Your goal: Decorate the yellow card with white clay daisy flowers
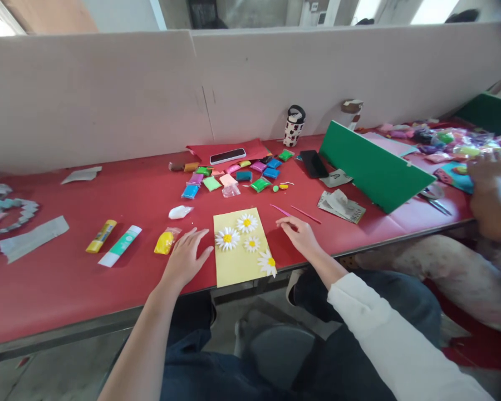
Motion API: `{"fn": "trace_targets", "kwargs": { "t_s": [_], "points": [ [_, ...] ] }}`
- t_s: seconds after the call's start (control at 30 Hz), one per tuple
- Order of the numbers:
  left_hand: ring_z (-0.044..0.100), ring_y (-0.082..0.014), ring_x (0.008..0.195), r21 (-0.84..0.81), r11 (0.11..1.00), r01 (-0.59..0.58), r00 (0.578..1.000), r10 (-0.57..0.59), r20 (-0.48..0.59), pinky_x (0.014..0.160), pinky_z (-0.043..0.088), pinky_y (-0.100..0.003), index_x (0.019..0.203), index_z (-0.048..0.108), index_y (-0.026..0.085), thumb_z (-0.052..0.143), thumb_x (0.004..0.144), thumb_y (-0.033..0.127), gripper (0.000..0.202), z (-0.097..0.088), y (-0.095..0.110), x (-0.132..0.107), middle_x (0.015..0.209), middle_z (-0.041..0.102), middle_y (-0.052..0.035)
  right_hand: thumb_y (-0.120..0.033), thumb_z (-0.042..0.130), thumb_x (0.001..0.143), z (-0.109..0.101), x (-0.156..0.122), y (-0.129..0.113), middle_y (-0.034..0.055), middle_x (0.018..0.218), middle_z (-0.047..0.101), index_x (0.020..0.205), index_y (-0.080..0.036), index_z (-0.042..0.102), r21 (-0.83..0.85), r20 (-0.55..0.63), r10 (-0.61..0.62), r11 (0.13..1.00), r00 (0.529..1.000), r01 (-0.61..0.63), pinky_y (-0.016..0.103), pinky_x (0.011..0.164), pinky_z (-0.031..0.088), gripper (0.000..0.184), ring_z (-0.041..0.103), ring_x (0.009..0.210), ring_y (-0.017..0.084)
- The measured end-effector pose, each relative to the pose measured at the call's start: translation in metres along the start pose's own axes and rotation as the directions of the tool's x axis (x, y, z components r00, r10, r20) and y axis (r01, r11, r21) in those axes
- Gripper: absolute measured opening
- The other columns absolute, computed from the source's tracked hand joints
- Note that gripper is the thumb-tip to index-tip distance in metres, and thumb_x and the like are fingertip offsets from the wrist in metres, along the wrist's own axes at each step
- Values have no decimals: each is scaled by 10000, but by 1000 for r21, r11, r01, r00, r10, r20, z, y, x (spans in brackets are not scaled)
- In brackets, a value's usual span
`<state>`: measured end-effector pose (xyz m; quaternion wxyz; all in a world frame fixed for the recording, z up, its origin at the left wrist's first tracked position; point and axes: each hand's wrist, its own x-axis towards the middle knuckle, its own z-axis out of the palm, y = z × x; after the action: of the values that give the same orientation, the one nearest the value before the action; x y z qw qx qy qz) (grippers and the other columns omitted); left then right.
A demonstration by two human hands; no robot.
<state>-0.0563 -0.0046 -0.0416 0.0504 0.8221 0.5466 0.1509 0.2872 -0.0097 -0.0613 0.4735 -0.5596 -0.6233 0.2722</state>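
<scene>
A pale yellow card [234, 270] lies on the red table between my hands, bearing several white clay daisies [227, 239] with yellow centres. The lowest daisy [268, 263] reaches the card's right edge. My left hand [186, 255] rests palm down just left of the card, fingers spread and holding nothing. Beside it is a packet of yellow clay [165, 241], with a white clay packet [179, 212] farther back. To the right of the card, my right hand [299, 236] is loosely bent with fingers apart, near a pink modelling tool [280, 210] and a thin pink stick [306, 214].
Glue stick [101, 236] and green-white tube [120, 245] lie left. Coloured clay packets [244, 176], a phone [227, 156] and a patterned cup [294, 127] are behind. A green board [373, 166] stands right, before a co-worker's hand [487, 167]. A pale partition [142, 94] backs the table.
</scene>
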Motion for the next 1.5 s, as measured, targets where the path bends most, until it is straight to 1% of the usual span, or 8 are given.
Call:
{"fn": "trace_targets", "kwargs": {
  "t_s": [0.17, 0.33, 0.47, 0.67, 0.87, 1.0, 1.33, 1.5],
  "points": [
    [391, -279, 1382, -3, 1000, -20, 1000, 20, -3, 1137, 329, -460, 1392, 430, 208, 401, 954, 460, 506, 5, 6, 11, 1422, 517, -104, -338, 620, 810, -8, -27, -17, 68, 1052, 717, 985, -236, 700, -69, 215, -119, 988, 969, 136, 429, 968, 469, 218, 643, 1033, 234],
    [398, -298, 1375, 6, 1000, -20, 1000, 20, 4, 1125, 338, -458, 1402, 426, 170, 412, 948, 468, 543, 10, 8, 15, 1409, 522, -140, -346, 734, 745, -15, -49, -31, 79, 1369, 575, 1373, -273, 478, -233, 544, -219, 888, 810, 397, 518, 1122, 303, 682, 473, 1305, 274],
    [398, -305, 1374, 11, 1000, -7, 1000, 7, 2, 1129, 329, -457, 1417, 414, 163, 415, 946, 472, 563, 10, 10, 12, 1422, 507, -144, -279, 692, 772, -15, -48, -33, 55, 1424, 533, 1425, -295, 405, -254, 630, -222, 846, 744, 468, 522, 1175, 209, 713, 438, 1351, 246],
    [414, -320, 1360, 18, 1000, -5, 1000, 5, 6, 1118, 342, -463, 1428, 406, 146, 414, 952, 469, 576, 9, 12, 11, 1424, 505, -156, -385, 748, 755, -17, -47, -31, 75, 1327, 607, 1332, -274, 513, -276, 593, -214, 852, 776, 446, 549, 1155, 263, 633, 509, 1284, 264],
    [410, -306, 1368, 42, 999, -4, 1000, 4, -3, 1118, 351, -456, 1451, 373, 154, 440, 949, 459, 592, 13, 10, 12, 1448, 479, -162, -138, 508, 874, -18, -50, -23, 57, 1212, 669, 1252, -285, 586, -271, 520, -255, 856, 815, 441, 528, 1094, 383, 414, 572, 1196, 232],
    [416, -307, 1364, 48, 999, -3, 1000, 4, -10, 1113, 358, -459, 1459, 359, 155, 446, 949, 444, 592, 13, 10, 11, 1439, 490, -158, -137, 497, 889, -13, -49, -17, 82, 1202, 658, 1193, -263, 641, -324, 476, -268, 832, 838, 451, 472, 982, 491, 359, 585, 1142, 238],
    [415, -300, 1366, 27, 1000, -7, 999, 8, -34, 1112, 360, -455, 1444, 378, 156, 455, 947, 409, 564, 11, 14, 10, 1437, 496, -144, -279, 613, 900, -15, -49, -16, 73, 1118, 687, 983, -256, 708, -292, 405, -325, 839, 854, 458, 436, 930, 509, 129, 630, 1059, 221],
    [416, -301, 1365, 31, 999, -10, 999, 11, -40, 1113, 357, -448, 1448, 375, 129, 446, 953, 431, 584, 12, 14, 10, 1432, 499, -162, -316, 635, 894, 12, -57, -38, 46, 989, 729, 954, -252, 704, -287, 291, -366, 848, 884, 445, 389, 867, 486, 112, 654, 943, 203]
  ]
}}
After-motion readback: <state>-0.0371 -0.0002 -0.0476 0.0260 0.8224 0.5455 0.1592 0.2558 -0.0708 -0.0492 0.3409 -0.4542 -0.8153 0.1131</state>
